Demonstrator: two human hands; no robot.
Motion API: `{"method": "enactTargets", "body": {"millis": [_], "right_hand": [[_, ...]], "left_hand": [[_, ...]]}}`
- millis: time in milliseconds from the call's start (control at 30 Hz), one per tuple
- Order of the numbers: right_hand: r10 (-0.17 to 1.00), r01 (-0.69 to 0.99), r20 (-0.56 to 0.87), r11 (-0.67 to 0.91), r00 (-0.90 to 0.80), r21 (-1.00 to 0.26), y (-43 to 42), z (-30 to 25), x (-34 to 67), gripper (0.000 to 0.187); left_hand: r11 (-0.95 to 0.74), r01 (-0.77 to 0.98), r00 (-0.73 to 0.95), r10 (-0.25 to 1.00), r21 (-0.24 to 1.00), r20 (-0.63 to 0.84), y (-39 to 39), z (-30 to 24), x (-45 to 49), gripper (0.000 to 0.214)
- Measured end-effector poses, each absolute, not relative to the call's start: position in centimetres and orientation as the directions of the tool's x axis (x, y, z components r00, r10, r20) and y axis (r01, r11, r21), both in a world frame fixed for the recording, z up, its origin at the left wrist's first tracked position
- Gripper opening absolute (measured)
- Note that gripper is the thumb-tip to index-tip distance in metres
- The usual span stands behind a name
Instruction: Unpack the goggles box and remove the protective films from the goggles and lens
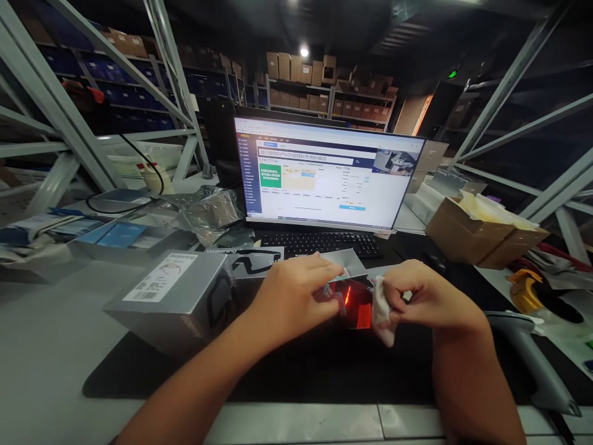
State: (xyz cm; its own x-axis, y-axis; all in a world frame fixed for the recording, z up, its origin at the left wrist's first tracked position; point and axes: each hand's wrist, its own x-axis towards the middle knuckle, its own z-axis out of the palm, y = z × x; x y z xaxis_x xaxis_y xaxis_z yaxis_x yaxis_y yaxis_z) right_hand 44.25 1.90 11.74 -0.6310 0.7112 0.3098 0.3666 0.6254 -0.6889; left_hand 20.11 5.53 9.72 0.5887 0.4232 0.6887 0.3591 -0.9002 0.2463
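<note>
My left hand [301,290] has its fingers closed on one side of a pair of glasses with a dark, red-reflecting lens [354,304]; part of the frame is hidden behind the fingers. My right hand [419,293] pinches a crumpled white cloth [383,315] beside the lens's right edge. Whether the cloth touches the lens, I cannot tell. Left of my hands stands a grey box [173,296] with a white label and a picture of glasses on its side. Behind them lies an open grey box part [347,262].
A monitor [324,173] stands behind a black keyboard [319,243]. Clear plastic packaging [208,210] lies at the left. On the right are a cardboard box [486,235], a yellow tape dispenser [527,290] and a grey barcode scanner [532,358]. A black mat [296,377] covers the table's front.
</note>
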Motion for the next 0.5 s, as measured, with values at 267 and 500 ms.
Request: {"method": "enactTargets", "body": {"millis": [267,500], "right_hand": [[0.802,0.580,0.402,0.597,-0.441,-0.555,0.4,11.3,41.4,0.038],[0.741,0.372,0.293,0.587,-0.604,-0.719,1.7,12.0,45.0,0.052]], "left_hand": [[-0.942,0.328,0.567,0.253,0.067,0.784,5.3,9.6,20.2,0.022],[-0.924,0.283,0.561,0.377,0.258,0.737,5.6,10.3,19.6,0.028]]}}
